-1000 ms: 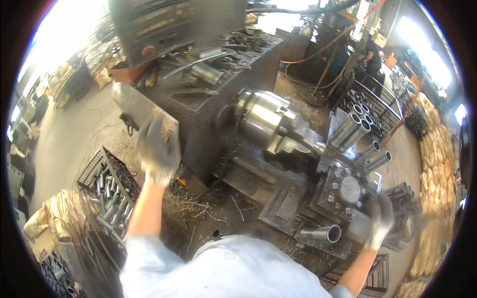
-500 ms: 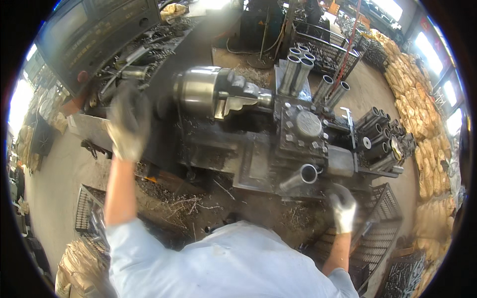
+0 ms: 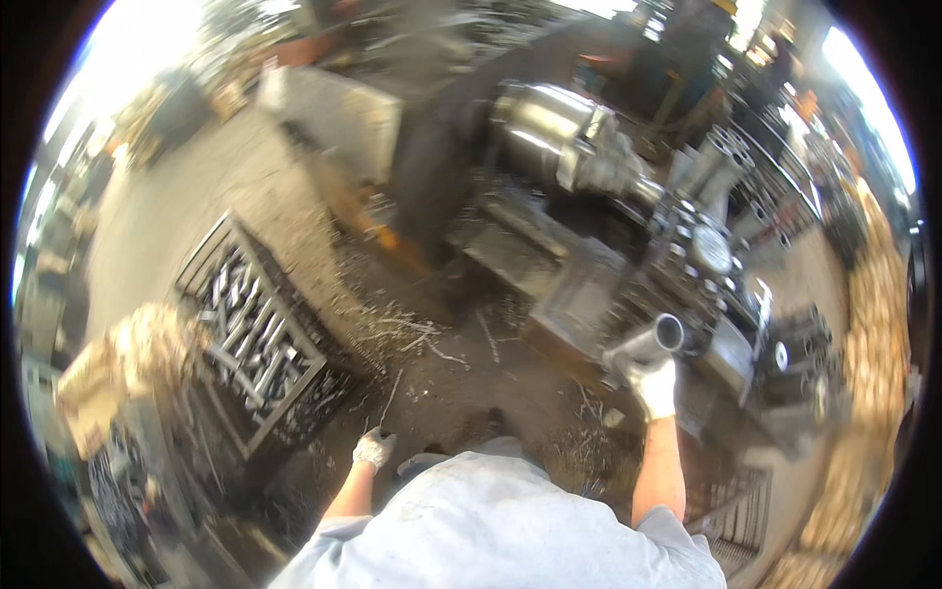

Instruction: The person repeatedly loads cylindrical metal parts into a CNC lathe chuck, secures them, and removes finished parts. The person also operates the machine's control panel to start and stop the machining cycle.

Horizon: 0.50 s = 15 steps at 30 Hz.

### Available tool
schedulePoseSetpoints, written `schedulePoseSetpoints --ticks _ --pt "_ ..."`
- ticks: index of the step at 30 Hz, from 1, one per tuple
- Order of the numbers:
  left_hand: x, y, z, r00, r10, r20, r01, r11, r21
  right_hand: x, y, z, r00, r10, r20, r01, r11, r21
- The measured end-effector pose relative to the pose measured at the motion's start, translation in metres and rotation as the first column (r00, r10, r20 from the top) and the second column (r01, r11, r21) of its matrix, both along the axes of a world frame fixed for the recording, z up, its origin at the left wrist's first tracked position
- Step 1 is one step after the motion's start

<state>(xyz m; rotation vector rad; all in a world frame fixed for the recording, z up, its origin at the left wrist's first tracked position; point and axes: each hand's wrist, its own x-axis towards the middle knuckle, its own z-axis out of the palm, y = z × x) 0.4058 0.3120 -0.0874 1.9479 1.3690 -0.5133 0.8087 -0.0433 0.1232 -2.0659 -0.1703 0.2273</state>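
My right hand [image 3: 651, 387], in a white work glove, is closed on a short shiny metal tube [image 3: 642, 344]. The tube is tilted, its round open end facing up and to the right, beside the lathe carriage [image 3: 628, 294]. Low in front of my body on the left is my left hand [image 3: 373, 448], also gloved, its darkened fingers too small and blurred to read. The lathe's chuck [image 3: 549, 123] is at the upper middle, with the round-topped tool post [image 3: 710, 249] to its right.
A metal crate [image 3: 316, 371] full of short metal pieces stands on the left. Metal shavings [image 3: 417, 329] litter the floor between it and the lathe. Upright tubes [image 3: 721, 162] stand behind the tool post, and more tubes [image 3: 800, 344] are stacked at the right. Sacks [image 3: 868, 393] line the far right.
My view has swung left, bringing the crate into full sight. My left hand has left the lathe's chuck side and dropped beside my body. My right hand has taken hold of the tube.
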Motion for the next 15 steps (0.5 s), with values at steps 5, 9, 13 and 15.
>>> schedulePoseSetpoints --ticks 5,9,13,15 --pt "-0.146 -0.05 -0.003 0.858 0.506 0.088 -0.504 0.863 -0.048 -0.084 0.098 -0.031 0.87 0.492 -0.028 -0.462 0.834 0.302" --pt "-0.278 -0.121 0.007 0.609 0.793 0.027 -0.791 0.61 -0.052 -0.204 0.227 -0.063 0.492 0.864 -0.106 -0.863 0.467 -0.194" --pt "-0.385 -0.218 -0.002 0.178 0.984 -0.008 -0.984 0.178 -0.031 -0.367 0.316 -0.058 -0.168 0.98 -0.111 -0.973 -0.183 -0.14" --pt "-0.419 -0.277 -0.009 -0.066 0.998 0.0 -0.995 -0.066 0.07 -0.452 0.337 -0.039 -0.41 0.908 -0.08 -0.886 -0.418 -0.2"
